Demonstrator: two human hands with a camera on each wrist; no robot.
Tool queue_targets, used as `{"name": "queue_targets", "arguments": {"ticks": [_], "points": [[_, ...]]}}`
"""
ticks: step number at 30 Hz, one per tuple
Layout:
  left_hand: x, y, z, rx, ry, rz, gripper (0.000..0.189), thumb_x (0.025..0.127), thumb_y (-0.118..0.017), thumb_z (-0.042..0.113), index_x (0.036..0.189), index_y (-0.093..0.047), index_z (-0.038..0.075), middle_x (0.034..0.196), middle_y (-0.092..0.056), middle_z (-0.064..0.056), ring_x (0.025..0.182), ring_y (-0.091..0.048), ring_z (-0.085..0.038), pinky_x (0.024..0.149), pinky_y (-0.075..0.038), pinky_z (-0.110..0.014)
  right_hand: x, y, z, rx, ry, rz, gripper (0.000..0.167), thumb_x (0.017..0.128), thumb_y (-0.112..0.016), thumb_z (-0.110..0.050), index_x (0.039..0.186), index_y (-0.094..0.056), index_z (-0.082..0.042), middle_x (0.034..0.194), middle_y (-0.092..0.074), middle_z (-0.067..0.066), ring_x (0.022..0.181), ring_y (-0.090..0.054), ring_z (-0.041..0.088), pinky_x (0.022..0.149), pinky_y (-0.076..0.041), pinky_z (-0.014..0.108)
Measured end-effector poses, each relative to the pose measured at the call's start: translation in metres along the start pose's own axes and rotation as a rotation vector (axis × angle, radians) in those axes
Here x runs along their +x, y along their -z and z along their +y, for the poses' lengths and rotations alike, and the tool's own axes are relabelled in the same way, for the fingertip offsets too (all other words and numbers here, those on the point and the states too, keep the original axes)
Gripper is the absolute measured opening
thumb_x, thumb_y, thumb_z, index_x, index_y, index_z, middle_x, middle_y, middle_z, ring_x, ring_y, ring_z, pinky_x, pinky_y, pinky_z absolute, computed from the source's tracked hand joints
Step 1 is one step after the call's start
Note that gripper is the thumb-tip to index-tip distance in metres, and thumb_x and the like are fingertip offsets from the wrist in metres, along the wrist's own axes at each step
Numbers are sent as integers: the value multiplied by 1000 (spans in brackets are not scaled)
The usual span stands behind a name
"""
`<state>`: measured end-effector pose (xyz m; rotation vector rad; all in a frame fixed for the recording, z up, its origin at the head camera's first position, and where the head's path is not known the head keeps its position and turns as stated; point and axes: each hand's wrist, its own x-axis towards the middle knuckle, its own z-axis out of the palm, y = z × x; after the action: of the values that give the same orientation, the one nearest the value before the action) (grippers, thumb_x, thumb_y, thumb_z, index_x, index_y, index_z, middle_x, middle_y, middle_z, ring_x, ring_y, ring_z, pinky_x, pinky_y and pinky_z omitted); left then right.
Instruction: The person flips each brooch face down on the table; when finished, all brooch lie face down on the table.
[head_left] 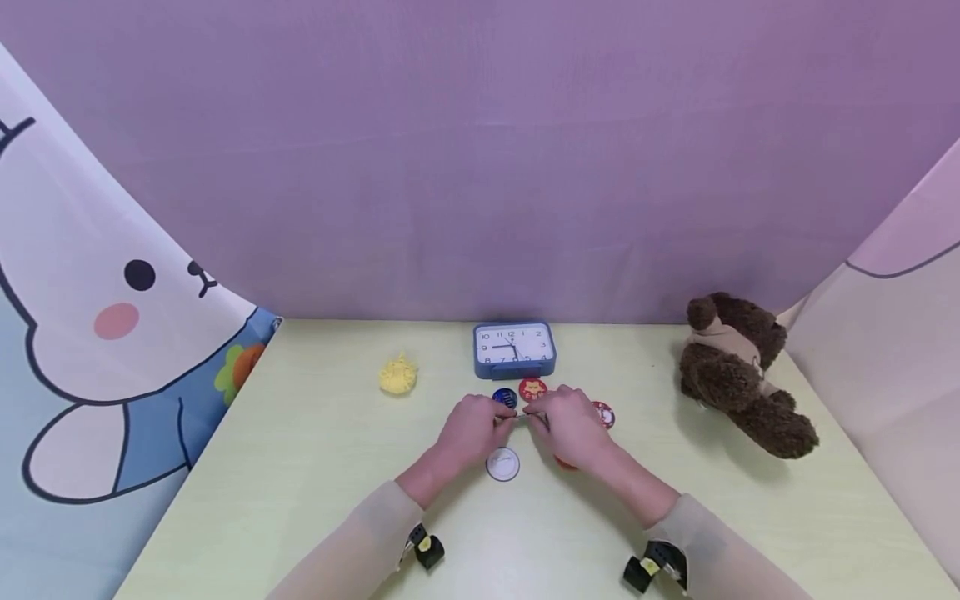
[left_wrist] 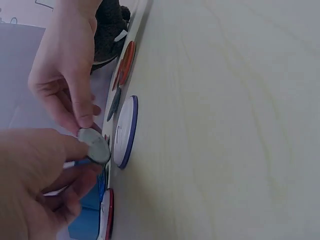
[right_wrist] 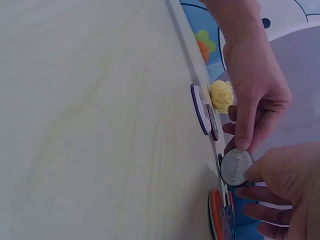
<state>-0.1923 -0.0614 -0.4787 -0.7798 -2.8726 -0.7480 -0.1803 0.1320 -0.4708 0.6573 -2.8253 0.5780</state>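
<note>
Between my two hands is a round pin badge (right_wrist: 235, 168), its silvery back and pin turned towards me. My left hand (head_left: 471, 431) pinches one edge with thumb and fingers. Opposite it, my right hand (head_left: 573, 425) pinches the other edge. Several more badges lie around the hands: a white one (head_left: 502, 464) near my left wrist, a dark blue one (head_left: 505, 397) and a red one (head_left: 533, 389) just beyond the fingertips, and a red-and-white one (head_left: 604, 414) right of my right hand. An orange-red badge (head_left: 566, 463) is mostly hidden below that hand.
Behind the badges a blue desk clock (head_left: 514, 350) stands near the table's back edge. A small yellow object (head_left: 398, 375) lies to the left. On the right is a brown plush bear (head_left: 738, 375) on its side. A purple cloth (head_left: 480, 167) hangs behind the pale table (head_left: 300, 500).
</note>
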Motion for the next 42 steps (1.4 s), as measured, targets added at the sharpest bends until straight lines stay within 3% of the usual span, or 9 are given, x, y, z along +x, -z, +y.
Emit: {"name": "queue_targets", "arguments": {"ticks": [8,14,19,22,26,30,34,38,42], "points": [[1,3,5,-8,28,34,14,99,-75,18,106,-85,11,90,-83,-4,75,-74,-11,67,-58,-21,-1,3,2,14,-78,20,16,93,-82,-16,109,-85,-15,103,-83,6,91,-75,25,85,-63,44],[0,5,7,-70,28,44,21,100,-74,18,117,-82,10,90,-82,-4,74,-71,-7,66,-55,-16,-1,7,2,77,-69,28,16,94,-80,-13,109,-83,-9,99,-82,9,85,-75,21,79,-64,39],[-3,9,8,-158,9,17,40,94,-80,17,133,-75,10,88,-81,-3,79,-73,-12,66,-55,-16,0,10,3,138,-64,37,12,95,-79,-10,106,-82,-7,96,-81,9,73,-67,12,67,-59,27],[-4,11,9,-174,-19,3,44,89,-86,18,131,-76,10,91,-80,-4,83,-74,-17,69,-55,-18,1,11,2,187,-95,14,12,95,-78,-9,106,-81,-8,93,-79,6,68,-59,8,62,-52,20],[-4,12,11,-184,-4,-16,43,87,-88,16,128,-77,8,99,-81,-6,87,-75,-21,73,-57,-19,0,13,1,240,-112,-8,14,96,-77,-7,109,-80,-8,88,-76,4,66,-55,7,58,-50,19],[-5,12,11,-193,35,-33,41,88,-88,17,127,-77,8,105,-81,-7,89,-74,-20,75,-58,-19,-3,15,1,279,-69,-23,18,93,-77,-6,112,-79,-8,89,-75,3,68,-59,9,61,-52,20],[-6,12,9,-187,29,-32,38,88,-88,19,123,-79,8,104,-81,-6,89,-74,-18,76,-59,-19,-7,16,2,301,-8,-61,31,85,-80,-5,116,-77,-10,101,-76,2,79,-66,16,70,-56,22],[-7,11,8,-165,9,-31,35,87,-90,21,118,-80,8,103,-81,-6,89,-73,-19,77,-59,-20,-9,15,3,269,38,-86,39,80,-85,-7,118,-76,-11,110,-77,3,89,-70,21,77,-59,27],[-6,9,6,-120,-1,-43,36,86,-91,22,117,-81,9,104,-80,-6,90,-73,-19,79,-59,-21,-7,10,4,192,68,-77,36,82,-88,-13,116,-78,-10,109,-78,3,94,-70,21,81,-61,33]]}}
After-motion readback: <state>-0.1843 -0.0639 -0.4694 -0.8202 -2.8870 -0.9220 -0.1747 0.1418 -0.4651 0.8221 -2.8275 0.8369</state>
